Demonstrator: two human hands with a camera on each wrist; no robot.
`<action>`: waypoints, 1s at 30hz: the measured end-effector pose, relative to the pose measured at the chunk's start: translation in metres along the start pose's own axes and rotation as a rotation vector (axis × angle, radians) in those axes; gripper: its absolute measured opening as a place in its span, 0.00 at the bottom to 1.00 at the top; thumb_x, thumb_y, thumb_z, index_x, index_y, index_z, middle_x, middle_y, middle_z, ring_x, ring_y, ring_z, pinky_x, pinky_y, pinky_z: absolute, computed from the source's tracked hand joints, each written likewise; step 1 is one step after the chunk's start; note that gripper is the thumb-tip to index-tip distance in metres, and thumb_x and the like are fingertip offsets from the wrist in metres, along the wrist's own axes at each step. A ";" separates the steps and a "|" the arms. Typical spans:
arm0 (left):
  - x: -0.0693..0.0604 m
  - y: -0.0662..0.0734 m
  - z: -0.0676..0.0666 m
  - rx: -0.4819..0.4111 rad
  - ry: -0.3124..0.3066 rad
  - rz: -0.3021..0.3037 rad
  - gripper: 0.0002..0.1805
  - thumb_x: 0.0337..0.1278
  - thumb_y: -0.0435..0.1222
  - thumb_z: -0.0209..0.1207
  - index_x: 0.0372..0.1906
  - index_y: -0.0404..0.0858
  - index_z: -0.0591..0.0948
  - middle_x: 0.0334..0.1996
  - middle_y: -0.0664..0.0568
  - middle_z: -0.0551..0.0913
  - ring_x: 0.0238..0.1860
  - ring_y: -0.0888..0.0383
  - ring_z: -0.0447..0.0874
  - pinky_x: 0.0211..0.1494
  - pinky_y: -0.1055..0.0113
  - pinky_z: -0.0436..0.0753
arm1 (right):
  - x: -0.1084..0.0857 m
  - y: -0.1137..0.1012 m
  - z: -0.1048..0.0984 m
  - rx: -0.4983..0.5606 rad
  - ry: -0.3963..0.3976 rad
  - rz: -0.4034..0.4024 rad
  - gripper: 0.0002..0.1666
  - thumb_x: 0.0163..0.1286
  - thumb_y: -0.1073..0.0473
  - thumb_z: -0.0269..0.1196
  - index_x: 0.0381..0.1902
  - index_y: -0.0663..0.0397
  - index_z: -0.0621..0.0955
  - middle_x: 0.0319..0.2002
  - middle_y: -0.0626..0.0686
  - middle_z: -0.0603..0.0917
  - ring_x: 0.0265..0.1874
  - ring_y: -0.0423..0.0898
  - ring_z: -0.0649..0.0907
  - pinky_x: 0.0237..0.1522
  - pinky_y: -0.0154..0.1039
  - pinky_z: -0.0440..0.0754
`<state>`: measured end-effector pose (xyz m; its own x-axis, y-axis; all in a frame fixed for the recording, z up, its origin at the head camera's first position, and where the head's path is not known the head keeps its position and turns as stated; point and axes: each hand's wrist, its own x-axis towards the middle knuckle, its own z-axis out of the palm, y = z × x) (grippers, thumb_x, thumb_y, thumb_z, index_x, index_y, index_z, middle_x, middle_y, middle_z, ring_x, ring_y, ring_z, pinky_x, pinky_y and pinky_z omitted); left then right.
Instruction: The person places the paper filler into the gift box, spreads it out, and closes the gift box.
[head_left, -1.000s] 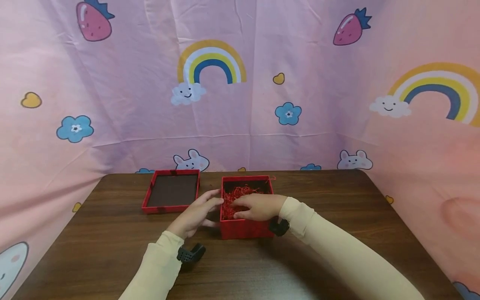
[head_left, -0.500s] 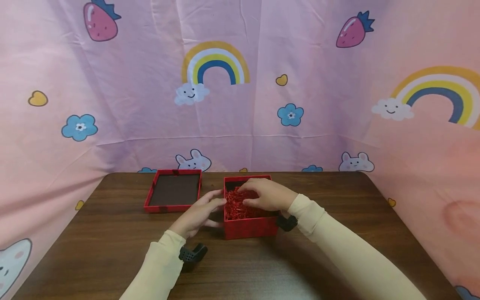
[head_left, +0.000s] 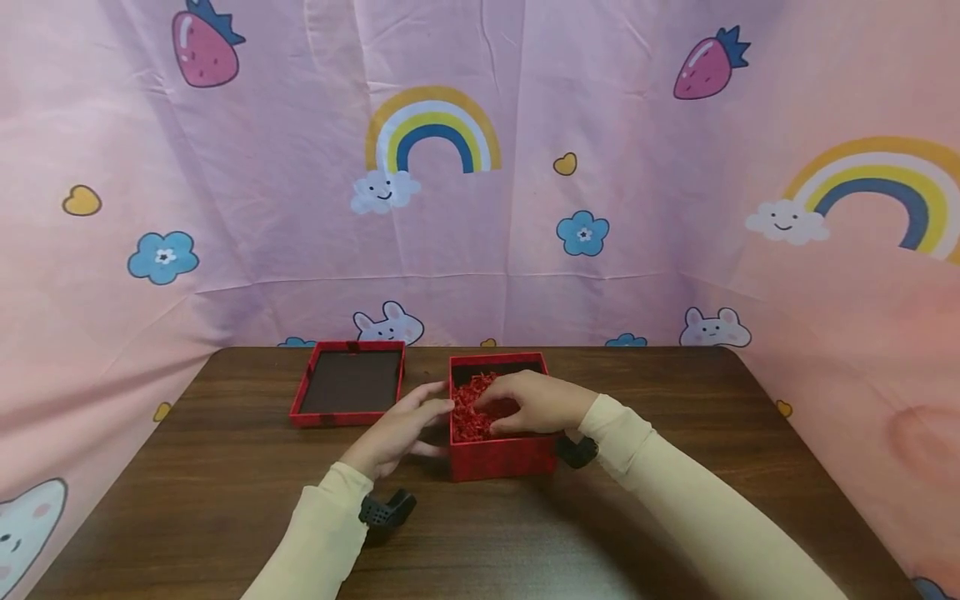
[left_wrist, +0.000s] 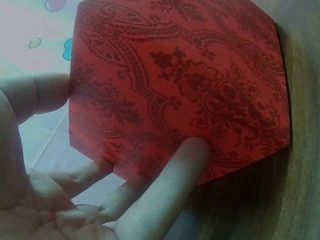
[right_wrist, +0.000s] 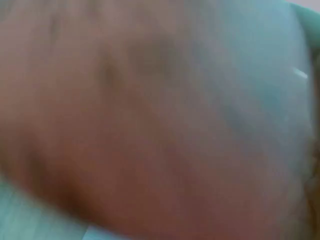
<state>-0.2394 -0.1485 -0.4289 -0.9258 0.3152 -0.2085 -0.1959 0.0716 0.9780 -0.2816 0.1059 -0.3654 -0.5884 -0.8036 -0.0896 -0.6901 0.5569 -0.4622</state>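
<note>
My right hand (head_left: 540,404) is down in the red box (head_left: 502,458), which stands right of centre on the wooden table (head_left: 465,550), its top uncovered and red paper shreds (head_left: 471,412) heaped toward its left side. The fingers bend over the shreds with the thumb apart from them on the near side; I can't tell whether they pinch any paper, since the tips are lost in the filling and the right wrist view is a blur. My left hand (head_left: 397,429) has its fingers spread, a fingertip (left_wrist: 192,155) lying flat against the patterned left wall and nothing clasped in it. To the left, beyond that hand, a shallow red lid (head_left: 348,383) lies with its dark inside up, apart from the box. I take the step in hand to be working the shreds by touch while my left hand steadies the wall. As I judge it, the next move calls for light right fingers that don't drag paper over the rim, and enough support at the left wall that the box doesn't slide.
</note>
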 end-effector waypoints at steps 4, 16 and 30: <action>0.000 -0.001 0.000 -0.008 0.000 0.007 0.37 0.77 0.46 0.55 0.81 0.41 0.56 0.76 0.34 0.65 0.76 0.33 0.62 0.54 0.44 0.86 | -0.010 0.003 -0.009 0.070 0.087 0.027 0.24 0.71 0.53 0.71 0.63 0.49 0.83 0.60 0.47 0.85 0.63 0.46 0.81 0.66 0.51 0.78; 0.002 -0.005 -0.003 -0.006 0.013 0.015 0.38 0.75 0.48 0.57 0.80 0.43 0.57 0.76 0.35 0.65 0.75 0.33 0.64 0.54 0.44 0.86 | 0.008 0.003 0.005 0.087 -0.104 -0.093 0.17 0.73 0.57 0.68 0.58 0.49 0.86 0.53 0.42 0.87 0.55 0.37 0.82 0.63 0.37 0.79; 0.005 -0.008 0.000 -0.027 0.079 0.035 0.36 0.71 0.45 0.61 0.79 0.45 0.63 0.72 0.36 0.69 0.73 0.37 0.69 0.52 0.46 0.87 | -0.044 0.028 -0.019 0.362 0.275 0.022 0.24 0.74 0.53 0.67 0.66 0.48 0.80 0.64 0.56 0.81 0.63 0.57 0.81 0.62 0.56 0.81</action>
<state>-0.2419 -0.1472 -0.4379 -0.9546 0.2414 -0.1746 -0.1709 0.0363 0.9846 -0.2830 0.1615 -0.3579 -0.7249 -0.6795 0.1126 -0.5135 0.4241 -0.7460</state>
